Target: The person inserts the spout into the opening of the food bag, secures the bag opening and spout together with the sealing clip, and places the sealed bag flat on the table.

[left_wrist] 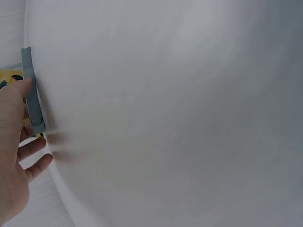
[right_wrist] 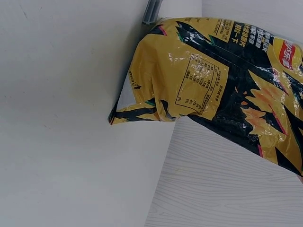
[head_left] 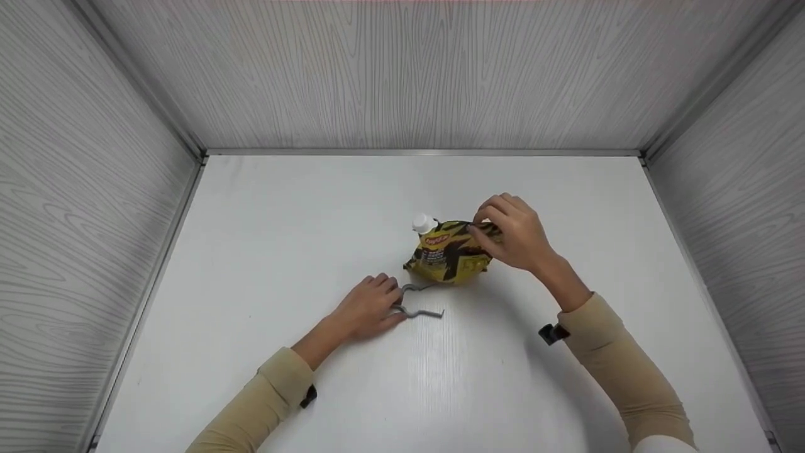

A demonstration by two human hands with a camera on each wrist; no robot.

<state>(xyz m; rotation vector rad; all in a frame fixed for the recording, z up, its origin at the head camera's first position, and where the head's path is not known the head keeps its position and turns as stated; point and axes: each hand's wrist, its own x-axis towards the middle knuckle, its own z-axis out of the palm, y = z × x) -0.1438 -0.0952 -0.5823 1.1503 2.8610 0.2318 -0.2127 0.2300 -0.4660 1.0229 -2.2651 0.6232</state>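
A yellow and black snack bag (head_left: 456,261) stands puffed up near the middle of the table, a white round cap (head_left: 424,223) at its upper left corner. The right hand (head_left: 512,229) pinches the bag's upper right edge between thumb and fingers. Just below and left of the bag, the left hand (head_left: 370,308) holds a grey clip (head_left: 424,313) low over the table, its two bent arms spread toward the bag. In the left wrist view, the thumb lies against the clip (left_wrist: 32,94). Printed text covers the bag (right_wrist: 189,80) in the right wrist view.
The white table (head_left: 283,207) is bounded by grey wood-grain panels at the back (head_left: 402,75) and both sides. A dark wrist device (head_left: 553,333) sits at the right cuff, and another (head_left: 309,396) at the left.
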